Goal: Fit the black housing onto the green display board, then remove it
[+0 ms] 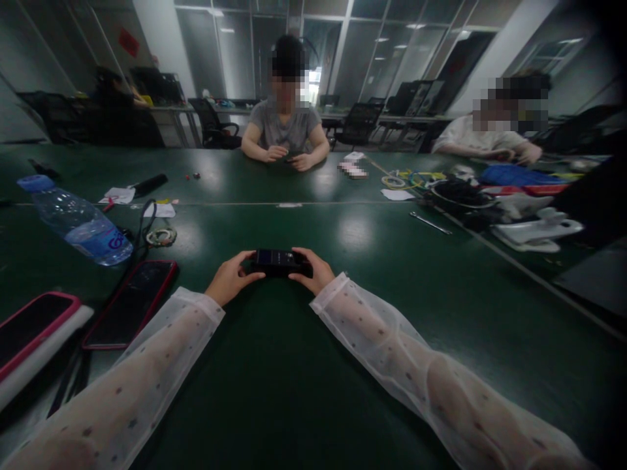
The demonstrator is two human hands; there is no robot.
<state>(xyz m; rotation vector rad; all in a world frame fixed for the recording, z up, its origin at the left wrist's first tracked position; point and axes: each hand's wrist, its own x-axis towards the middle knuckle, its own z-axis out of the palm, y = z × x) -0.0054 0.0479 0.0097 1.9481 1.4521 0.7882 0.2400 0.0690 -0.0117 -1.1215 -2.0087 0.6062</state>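
Note:
A small black box-shaped device (275,259) with a dark, glossy panel on top is between my two hands, at the middle of the green table (294,365). My left hand (234,275) grips its left end with thumb and fingers. The right end is held the same way by my right hand (313,269). Its exact kind is too dark to make out, and I cannot tell whether its underside touches the tabletop. Sheer white sleeves with dark stars cover both my forearms.
To my left are a water bottle (78,222), a red-edged phone (131,303) and another phone (36,326) on a white object. A wrench (430,222) lies at right, before a pile of cables (463,199). Two people (287,130) sit across the table.

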